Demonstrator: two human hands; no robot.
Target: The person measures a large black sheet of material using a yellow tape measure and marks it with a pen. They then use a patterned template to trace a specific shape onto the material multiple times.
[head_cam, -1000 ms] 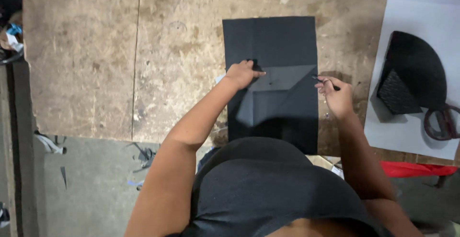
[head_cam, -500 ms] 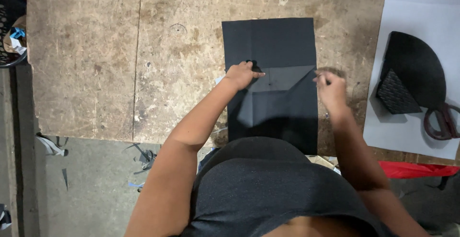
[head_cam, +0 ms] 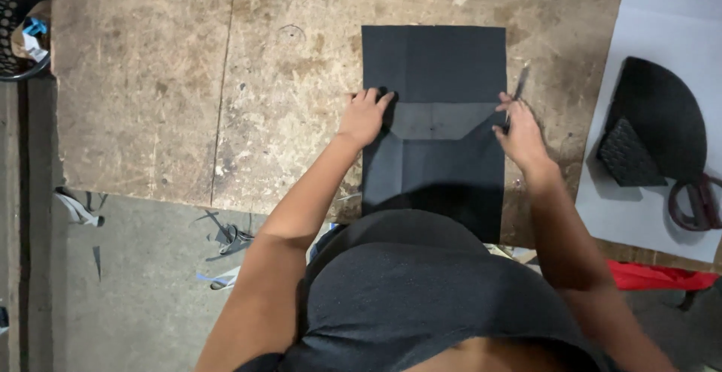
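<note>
A black rectangular sheet (head_cam: pixel 436 56) lies flat on the worn wooden table (head_cam: pixel 226 78). On top of it sits a smaller grey pattern piece (head_cam: pixel 440 120) with slanted lower corners. My left hand (head_cam: pixel 365 115) presses flat on the sheet's left edge, beside the pattern piece. My right hand (head_cam: pixel 519 127) rests at the sheet's right edge and grips a thin dark pen-like tool (head_cam: pixel 517 90) that points away from me along that edge.
A pale sheet (head_cam: pixel 654 33) covers the table's right end, bearing a black fan-shaped piece (head_cam: pixel 662 109), a small textured black piece (head_cam: pixel 628 154) and scissors (head_cam: pixel 696 203). Scraps (head_cam: pixel 226 240) lie on the grey floor at left. Red cloth (head_cam: pixel 647 276) hangs under the table edge.
The folded flap was pressed down flat. My left hand opened and slid to the sheet's left edge. My right hand moved up, turning the tool to point away.
</note>
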